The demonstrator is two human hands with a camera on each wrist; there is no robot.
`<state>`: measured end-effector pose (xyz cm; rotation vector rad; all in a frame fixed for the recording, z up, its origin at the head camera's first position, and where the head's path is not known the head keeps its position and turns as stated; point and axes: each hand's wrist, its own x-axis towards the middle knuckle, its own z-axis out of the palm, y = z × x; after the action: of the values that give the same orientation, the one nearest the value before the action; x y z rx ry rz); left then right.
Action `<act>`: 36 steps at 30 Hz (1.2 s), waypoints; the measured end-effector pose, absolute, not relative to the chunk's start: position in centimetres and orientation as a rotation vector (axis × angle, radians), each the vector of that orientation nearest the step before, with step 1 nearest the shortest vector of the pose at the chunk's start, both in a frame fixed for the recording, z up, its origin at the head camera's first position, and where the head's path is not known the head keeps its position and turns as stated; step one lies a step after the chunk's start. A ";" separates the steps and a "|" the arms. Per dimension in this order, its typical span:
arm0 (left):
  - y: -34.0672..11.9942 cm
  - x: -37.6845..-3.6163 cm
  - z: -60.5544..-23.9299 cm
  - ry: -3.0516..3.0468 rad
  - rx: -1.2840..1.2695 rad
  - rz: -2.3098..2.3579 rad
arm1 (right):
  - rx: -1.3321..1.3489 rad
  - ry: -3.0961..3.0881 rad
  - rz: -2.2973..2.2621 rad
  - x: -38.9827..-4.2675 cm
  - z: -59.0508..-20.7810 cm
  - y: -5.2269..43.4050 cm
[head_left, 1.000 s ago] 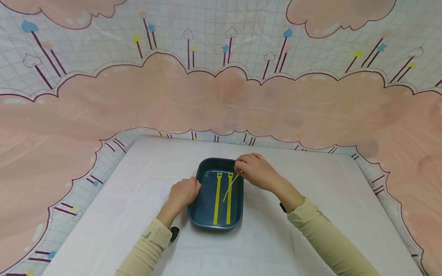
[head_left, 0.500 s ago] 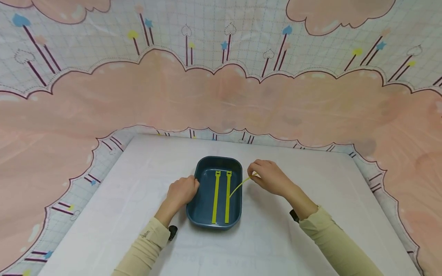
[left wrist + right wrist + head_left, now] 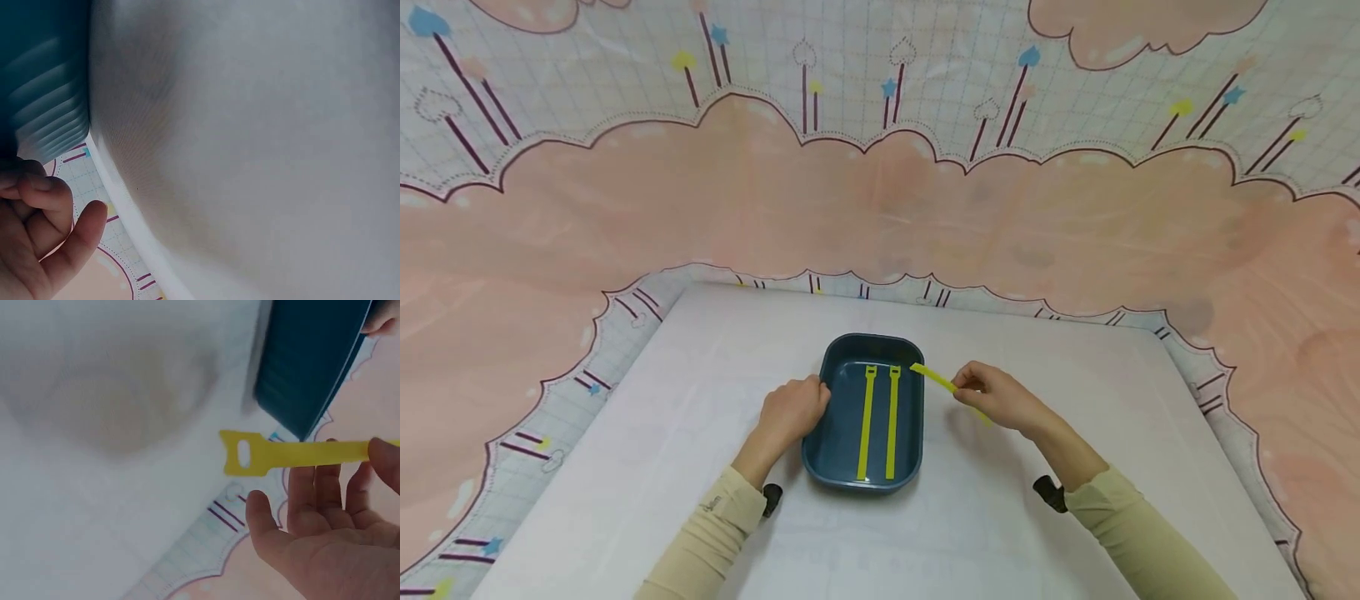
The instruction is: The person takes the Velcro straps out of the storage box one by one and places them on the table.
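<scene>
Right hand (image 3: pixel 1000 398) pinching yellow strap (image 3: pixel 934 377), its tail hidden, left hand (image 3: pixel 792 411) curled on tray rim (image 3: pixel 820 379)

Stood against a draped backdrop (image 3: pixel 880 208): pale grid-patterned cloth printed with big pink scalloped clouds, dark maroon stems topped by blue stars, yellow dots and dotted hearts. Wrapped round three sides of a white tabletop (image 3: pixel 625 467), with the same print showing below its edges. Lit softly and evenly, with only faint shadows on the white surface.
</scene>
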<state>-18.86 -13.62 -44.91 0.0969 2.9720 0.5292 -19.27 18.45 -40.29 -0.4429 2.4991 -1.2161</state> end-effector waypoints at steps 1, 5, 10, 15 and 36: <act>-13.6 -18.9 -44.9 2.971 0.096 0.531 | -0.392 2.474 -1.237 -19.2 -40.4 18.5; -13.6 -18.9 -44.8 2.972 0.098 0.530 | -0.231 2.427 -1.274 -19.1 -40.8 18.7; -13.7 -19.0 -44.6 2.970 0.089 0.518 | -0.109 2.467 -1.218 -18.8 -41.3 19.1; -13.7 -19.1 -44.7 2.966 0.083 0.513 | -0.093 2.620 -1.052 -18.4 -42.4 19.4; -13.6 -18.9 -44.8 2.964 0.082 0.522 | -0.195 3.030 -0.407 -17.0 -46.1 18.1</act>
<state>-18.93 -13.62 -44.76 0.0825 2.9638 0.5224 -17.02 18.14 -46.06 -0.1946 3.0305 -0.4066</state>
